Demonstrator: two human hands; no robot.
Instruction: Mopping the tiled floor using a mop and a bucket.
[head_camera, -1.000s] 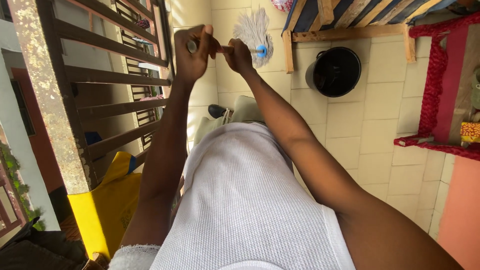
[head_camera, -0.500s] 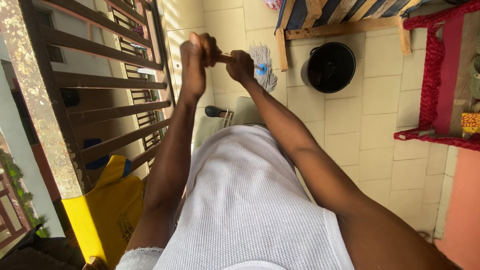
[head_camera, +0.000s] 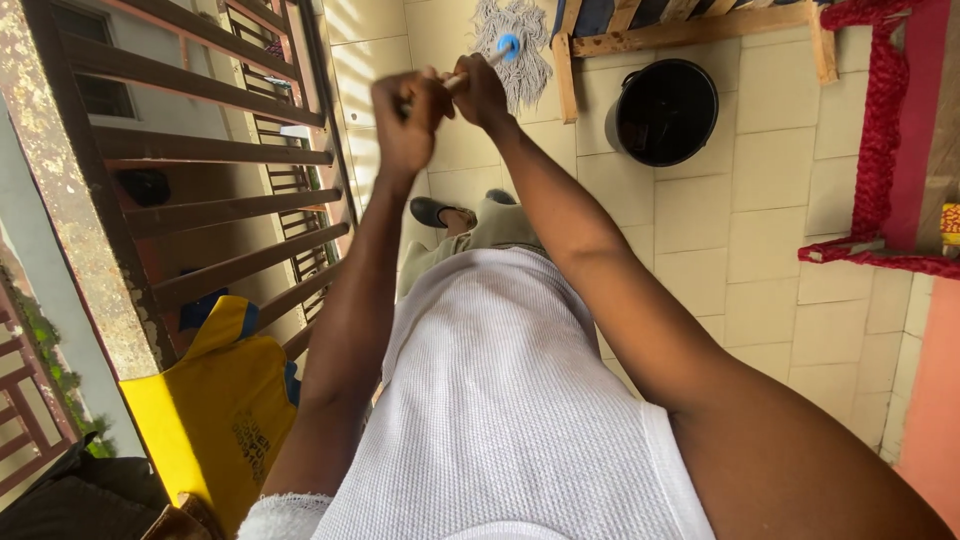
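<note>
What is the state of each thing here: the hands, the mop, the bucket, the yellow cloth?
Left hand: closed around the mop handle.
Right hand: closed around the handle, nearer the head.
Mop: strings spread on the tiled floor.
Bucket: black, upright, open.
Yellow cloth: draped over the railing.

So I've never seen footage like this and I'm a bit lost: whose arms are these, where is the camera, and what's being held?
The camera sits on the person's head and looks down, so you see their own white top and both bare arms reaching away from you. The left hand and the right hand are both closed around the handle of a mop, whose stringy head with a blue collar rests on the pale tiled floor. Beside the mop stands a black bucket, next to a wooden frame. On the left runs a brown railing with a yellow cloth hung over it. At the right edge is red furniture.
</note>
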